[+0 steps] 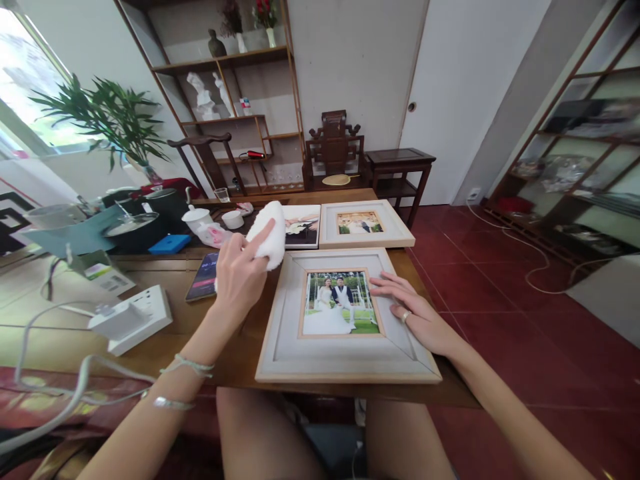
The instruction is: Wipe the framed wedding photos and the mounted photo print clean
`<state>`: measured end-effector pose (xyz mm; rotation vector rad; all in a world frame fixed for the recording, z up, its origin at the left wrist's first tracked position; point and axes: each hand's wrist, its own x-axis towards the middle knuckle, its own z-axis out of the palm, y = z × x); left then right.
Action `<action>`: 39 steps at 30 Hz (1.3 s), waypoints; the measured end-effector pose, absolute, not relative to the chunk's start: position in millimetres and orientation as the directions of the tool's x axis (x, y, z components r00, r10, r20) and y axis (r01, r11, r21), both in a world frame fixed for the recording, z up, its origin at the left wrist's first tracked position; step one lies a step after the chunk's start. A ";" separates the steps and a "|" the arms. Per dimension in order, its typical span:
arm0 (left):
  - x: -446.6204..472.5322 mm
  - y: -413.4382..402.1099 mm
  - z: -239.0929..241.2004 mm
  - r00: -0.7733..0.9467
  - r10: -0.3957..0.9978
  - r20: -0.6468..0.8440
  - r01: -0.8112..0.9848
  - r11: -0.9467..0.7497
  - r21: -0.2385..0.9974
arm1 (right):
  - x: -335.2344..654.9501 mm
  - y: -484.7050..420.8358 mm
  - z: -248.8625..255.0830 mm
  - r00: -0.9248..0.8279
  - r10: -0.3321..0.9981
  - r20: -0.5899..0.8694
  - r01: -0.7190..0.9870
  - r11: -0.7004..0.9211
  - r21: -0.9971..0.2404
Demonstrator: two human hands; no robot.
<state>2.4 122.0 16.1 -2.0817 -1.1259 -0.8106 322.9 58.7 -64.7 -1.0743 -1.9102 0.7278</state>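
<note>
A large pale picture frame (345,357) with a wedding photo lies flat on the wooden table (235,363) right in front of me. My right hand (417,310) rests flat on the frame's right border, fingers stretched out, a ring on one finger. My left hand (240,273) is raised just left of the frame's top left corner and pinches a white cloth (270,233), which stands up from the fingers above the table.
Behind the big frame lie a smaller frame (367,225) and an unframed photo print (303,227). A phone (204,277), a white power strip (135,319) with cables, cups and a tea tray (150,230) fill the table's left. Shelves, chairs and red floor lie beyond.
</note>
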 end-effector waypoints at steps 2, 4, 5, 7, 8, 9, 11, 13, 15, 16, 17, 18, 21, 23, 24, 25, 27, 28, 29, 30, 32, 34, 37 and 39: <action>2.2 124.6 10.7 0.522 0.523 0.674 0.817 -0.535 -0.217 | 323.0 58.9 -64.5 -0.310 0.881 0.357 0.420 0.463 -0.780; 7.3 124.9 1.2 0.612 0.589 0.528 0.754 -0.635 -0.165 | 323.2 59.3 -64.6 -0.307 0.886 0.346 0.427 0.454 -0.782; 11.0 124.6 -3.3 0.633 0.623 0.459 0.741 -0.659 -0.127 | 323.3 59.4 -64.7 -0.307 0.888 0.342 0.428 0.450 -0.784; 18.3 123.9 -9.7 0.622 0.695 0.361 0.759 -0.649 -0.059 | 323.5 59.4 -65.0 -0.312 0.889 0.337 0.427 0.447 -0.786; 21.4 123.5 -11.3 0.602 0.724 0.338 0.776 -0.630 -0.033 | 323.6 59.3 -65.1 -0.316 0.888 0.335 0.427 0.448 -0.785; 23.9 123.3 -12.0 0.588 0.742 0.322 0.788 -0.616 -0.021 | 323.6 59.2 -65.3 -0.321 0.887 0.333 0.429 0.450 -0.783; 27.5 122.8 -11.9 0.599 0.741 0.303 0.784 -0.620 -0.033 | 323.8 59.1 -65.6 -0.324 0.886 0.331 0.434 0.450 -0.780; 29.8 121.1 -11.9 0.634 0.718 0.288 0.761 -0.646 -0.063 | 324.0 59.3 -65.5 -0.320 0.888 0.329 0.436 0.446 -0.781; 31.8 116.0 -12.9 0.660 0.701 0.271 0.743 -0.662 -0.096 | 324.0 59.7 -65.2 -0.322 0.889 0.327 0.434 0.445 -0.783; 32.9 111.5 -13.8 0.668 0.697 0.261 0.738 -0.665 -0.113 | 323.9 59.9 -65.0 -0.324 0.888 0.327 0.433 0.446 -0.783; 34.0 105.2 -14.7 0.677 0.693 0.250 0.732 -0.668 -0.131 | 323.8 60.0 -64.9 -0.326 0.887 0.326 0.435 0.447 -0.782; 35.1 97.2 -15.6 0.688 0.686 0.236 0.723 -0.675 -0.147 | 323.7 60.2 -64.9 -0.326 0.887 0.326 0.437 0.447 -0.780; 36.8 63.2 -18.6 0.733 0.647 0.208 0.679 -0.714 -0.172 | 323.7 60.4 -65.4 -0.321 0.887 0.332 0.442 0.450 -0.776; 35.8 37.3 -20.9 0.757 0.609 0.238 0.650 -0.740 -0.172 | 323.7 60.5 -65.9 -0.321 0.885 0.338 0.441 0.455 -0.774; 34.6 25.6 -22.1 0.777 0.577 0.251 0.622 -0.766 -0.163 | 323.8 60.6 -66.2 -0.321 0.884 0.340 0.441 0.457 -0.773; 33.2 16.1 -23.2 0.786 0.558 0.264 0.605 -0.782 -0.150 | 323.8 60.6 -66.4 -0.321 0.884 0.339 0.441 0.457 -0.773; 30.3 6.1 -24.1 0.791 0.537 0.293 0.587 -0.801 -0.118 | 324.1 60.8 -66.9 -0.322 0.886 0.334 0.445 0.453 -0.773; 29.2 6.7 -23.7 0.781 0.545 0.304 0.596 -0.797 -0.102 | 324.4 60.9 -67.1 -0.325 0.885 0.333 0.446 0.454 -0.771; 28.6 11.1 -22.6 0.765 0.563 0.312 0.613 -0.785 -0.088 | 324.7 61.0 -67.3 -0.331 0.882 0.335 0.445 0.459 -0.769; 28.6 19.0 -20.7 0.748 0.588 0.308 0.636 -0.768 -0.076 | 325.0 61.2 -67.5 -0.339 0.877 0.340 0.444 0.467 -0.765; 30.3 43.0 -15.6 0.704 0.650 0.287 0.691 -0.720 -0.066 | 325.7 61.7 -67.7 -0.357 0.864 0.354 0.438 0.490 -0.754; 33.5 72.3 -10.2 0.656 0.708 0.262 0.745 -0.663 -0.073 | 326.1 62.1 -67.6 -0.367 0.857 0.362 0.434 0.502 -0.748; 39.0 111.6 -5.1 0.598 0.753 0.275 0.794 -0.604 -0.071 | 326.0 62.3 -66.7 -0.366 0.860 0.355 0.438 0.495 -0.750; 42.3 128.5 -4.6 0.570 0.774 0.278 0.814 -0.578 -0.061 | 325.4 62.1 -66.0 -0.362 0.864 0.350 0.439 0.489 -0.754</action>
